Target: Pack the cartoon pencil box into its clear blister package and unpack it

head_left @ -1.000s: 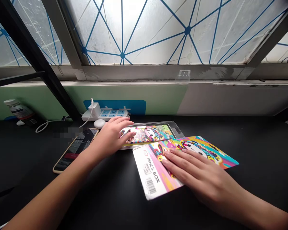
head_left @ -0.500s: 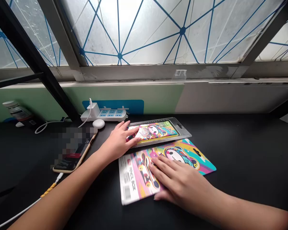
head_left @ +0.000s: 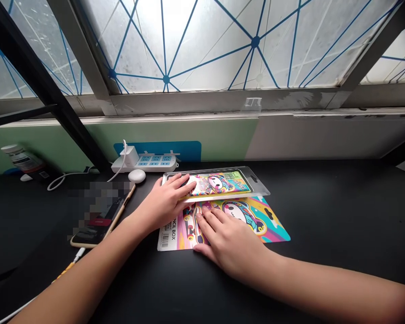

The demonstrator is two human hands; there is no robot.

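Slide the card (head_left: 246,217) flat with your open right hand (head_left: 227,238); I can't tell if your left hand (head_left: 167,198) grips the pack (head_left: 222,184).

The card (head_left: 273,231) looks like smooth printed cardboard with a faint sheen. The tray (head_left: 259,188) is thin, clear, glossy plastic; the box (head_left: 234,183) in it shows bright, smooth print, its base material hard to tell. The desk (head_left: 324,207) is smooth and matt black. The power strip (head_left: 157,163) looks like smooth white plastic. The window (head_left: 205,49) is frosted glass, its frame (head_left: 189,102) dull, scuffed grey metal.
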